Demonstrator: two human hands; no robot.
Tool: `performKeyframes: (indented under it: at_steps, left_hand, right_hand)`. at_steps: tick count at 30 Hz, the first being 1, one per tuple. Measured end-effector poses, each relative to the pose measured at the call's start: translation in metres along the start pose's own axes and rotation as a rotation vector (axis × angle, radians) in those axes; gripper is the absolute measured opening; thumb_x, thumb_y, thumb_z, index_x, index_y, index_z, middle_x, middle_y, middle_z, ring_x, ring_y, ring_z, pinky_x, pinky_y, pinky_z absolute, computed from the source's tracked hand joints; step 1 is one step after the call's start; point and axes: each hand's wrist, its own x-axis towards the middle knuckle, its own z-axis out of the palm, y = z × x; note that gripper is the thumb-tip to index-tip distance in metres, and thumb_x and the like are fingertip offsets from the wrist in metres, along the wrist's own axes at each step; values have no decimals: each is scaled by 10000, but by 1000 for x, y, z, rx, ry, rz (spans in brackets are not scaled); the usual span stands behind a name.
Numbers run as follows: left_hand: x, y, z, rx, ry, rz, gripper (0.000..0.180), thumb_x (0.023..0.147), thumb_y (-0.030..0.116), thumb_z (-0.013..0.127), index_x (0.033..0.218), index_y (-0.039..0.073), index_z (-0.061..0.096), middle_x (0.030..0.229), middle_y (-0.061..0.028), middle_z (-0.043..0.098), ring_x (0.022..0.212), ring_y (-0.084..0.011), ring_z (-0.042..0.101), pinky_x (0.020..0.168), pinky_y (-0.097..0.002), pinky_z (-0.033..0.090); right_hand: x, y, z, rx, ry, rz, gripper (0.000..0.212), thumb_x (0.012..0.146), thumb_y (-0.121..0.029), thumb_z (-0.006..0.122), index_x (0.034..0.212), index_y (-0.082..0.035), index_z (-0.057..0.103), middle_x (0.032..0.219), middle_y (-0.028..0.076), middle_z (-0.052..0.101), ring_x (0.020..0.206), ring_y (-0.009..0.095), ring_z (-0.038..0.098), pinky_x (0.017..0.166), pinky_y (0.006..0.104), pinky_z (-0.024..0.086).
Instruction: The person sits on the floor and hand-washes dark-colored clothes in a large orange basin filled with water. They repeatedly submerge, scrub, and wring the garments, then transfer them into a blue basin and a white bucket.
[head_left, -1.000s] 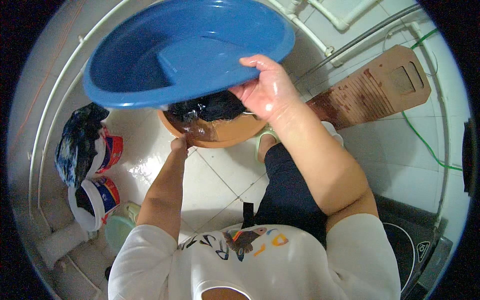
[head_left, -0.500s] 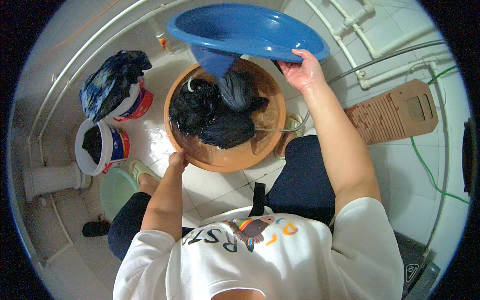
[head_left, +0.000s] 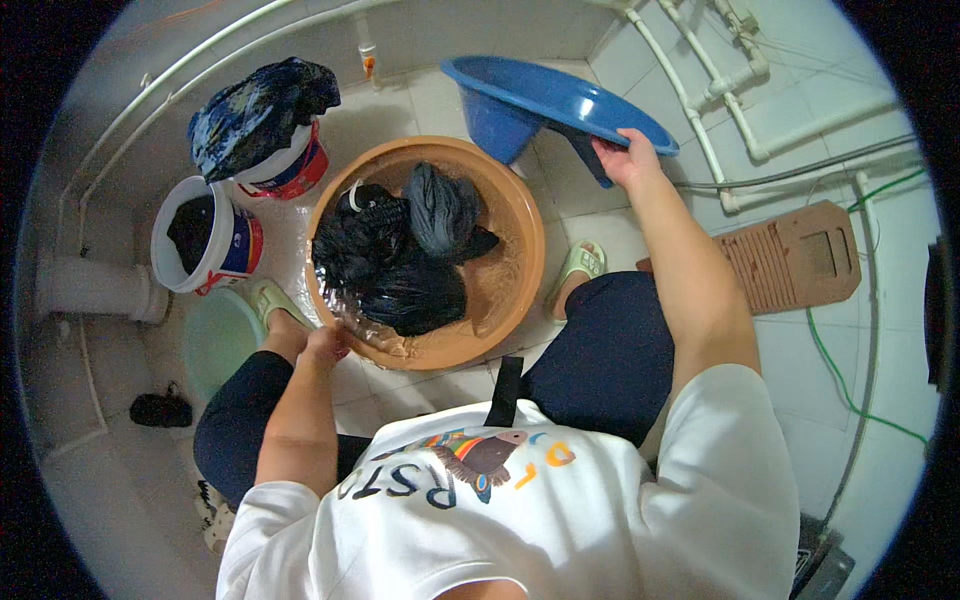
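A round orange-brown basin [head_left: 526, 250] with water in it stands on the floor in front of me. Wet black and dark grey clothes [head_left: 415, 295] lie bunched in it. My left hand [head_left: 328, 343] is closed on its near-left rim. My right hand [head_left: 628, 157] grips the right rim of a blue basin [head_left: 510, 90], thumb on top. The blue basin is tilted, beyond and to the right of the orange one. A dark strip hangs under it beside my hand; I cannot tell what it is.
Two white buckets [head_left: 222, 235] holding dark cloth stand at the left, a pale green basin [head_left: 215, 345] nearer me. A brown washboard [head_left: 790, 255] lies at the right beside a green hose [head_left: 835, 370]. White pipes [head_left: 690, 110] run along the wall. My slippered foot [head_left: 580, 265] is beside the orange basin.
The blue basin has moved right and away from above the orange basin, still in my right hand. More of the dark clothes shows. The orange basin sits slightly lower left in view.
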Motion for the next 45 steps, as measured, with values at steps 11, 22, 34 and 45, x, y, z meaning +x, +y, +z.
performKeyframes:
  at_steps: [11,22,34,45]
  left_hand:
    - [-9,19,-4,501,386,241,552,763,317,632,1193,26,443,1039,-135,557,853,-225,554,721,-345,443]
    - [6,21,10,1014,571,304,775,707,371,664,1307,76,272,1163,-233,491,1077,-341,485,869,-389,413]
    - [-25,52,72,1335,427,206,1055,628,519,679,1294,-56,97,1226,-299,348,1115,-400,416,912,-397,387]
    - [-36,58,92,1524,492,-79,1128,678,499,649,1269,-165,-44,1373,-303,25,1244,-429,210,1004,-381,292]
  right_hand:
    - [61,-29,-120,-209,119,-64,379,730,-26,492,1096,9,401,1102,150,474,982,292,493,886,439,421]
    - [98,31,-239,-397,539,45,449,807,-231,539,1166,-2,398,1135,188,487,1002,296,522,756,399,483]
    - [137,-132,-127,-2566,229,-878,206,793,-216,483,850,-65,611,943,156,608,856,330,592,731,444,469]
    - [172,-140,-188,-2608,457,-200,224,762,-135,474,864,-45,653,943,176,619,875,290,611,735,393,481]
